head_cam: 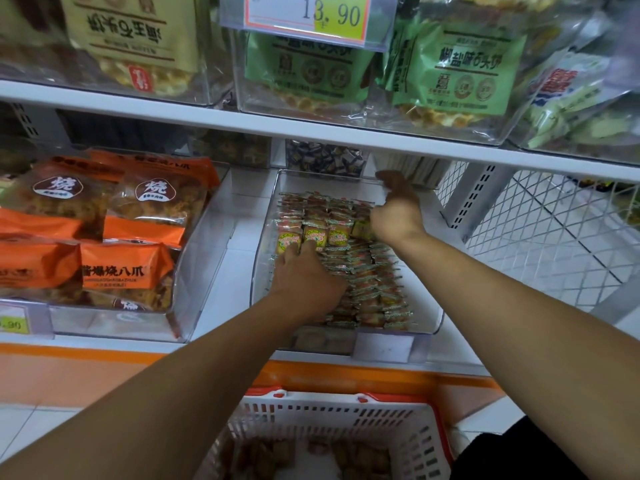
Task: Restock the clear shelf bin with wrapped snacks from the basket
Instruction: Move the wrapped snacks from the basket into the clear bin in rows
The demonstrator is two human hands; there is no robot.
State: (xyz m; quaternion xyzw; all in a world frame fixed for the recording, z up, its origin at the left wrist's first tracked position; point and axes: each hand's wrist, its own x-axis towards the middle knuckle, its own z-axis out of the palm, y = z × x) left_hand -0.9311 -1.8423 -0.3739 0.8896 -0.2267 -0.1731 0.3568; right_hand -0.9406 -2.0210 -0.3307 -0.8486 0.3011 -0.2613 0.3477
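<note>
The clear shelf bin (434, 323) sits on the lower shelf, filled with rows of small wrapped snacks (372, 289). My left hand (304, 278) rests inside the bin, its fingers pressing on an upright row of yellow-labelled wrapped snacks (313, 235). My right hand (396, 213) is at the back right of the bin, fingers curled on the end of that row, with one finger pointing toward the bin's rear wall. The white basket (346, 410) with red handles stands below, holding several brown wrapped snacks (360, 455).
A clear bin of orange snack bags (128, 268) stands to the left. The upper shelf (242, 121) overhangs closely, carrying bins of green bags (460, 71) and a price tag (308, 15). White wire mesh (540, 230) lies to the right. A blank label holder (382, 346) fronts the bin.
</note>
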